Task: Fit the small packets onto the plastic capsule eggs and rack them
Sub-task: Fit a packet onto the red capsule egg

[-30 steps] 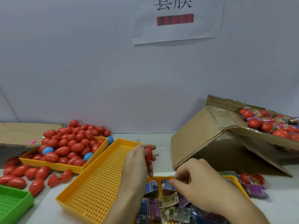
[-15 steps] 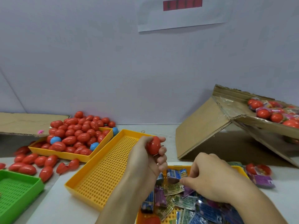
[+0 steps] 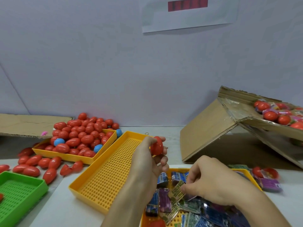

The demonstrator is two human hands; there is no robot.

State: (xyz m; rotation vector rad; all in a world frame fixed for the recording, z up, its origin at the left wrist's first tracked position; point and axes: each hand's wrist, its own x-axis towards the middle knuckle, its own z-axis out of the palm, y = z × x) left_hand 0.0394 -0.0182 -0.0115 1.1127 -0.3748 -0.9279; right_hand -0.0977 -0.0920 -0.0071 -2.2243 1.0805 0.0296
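Note:
My left hand (image 3: 147, 163) holds a red capsule egg (image 3: 156, 145) upright between thumb and fingertips, above the right edge of an empty perforated yellow tray (image 3: 108, 171). My right hand (image 3: 211, 181) reaches into a second yellow tray (image 3: 246, 171) full of small printed packets (image 3: 164, 199) and pinches a green-patterned packet (image 3: 177, 190) at its edge. A heap of red and a few blue eggs fills a third yellow tray (image 3: 78, 158) at the left.
Loose red eggs (image 3: 31, 167) lie on the table in front of a green tray (image 3: 21, 194). A tilted cardboard box (image 3: 229, 128) at the right holds several wrapped eggs (image 3: 278, 115). Wrapped eggs (image 3: 265, 176) lie beside the packet tray. Flat cardboard (image 3: 24, 124) lies at the far left.
My left hand has turned and lifted the red egg so that it shows fully. My right hand has closed its fingers on a packet. The view has tilted downward.

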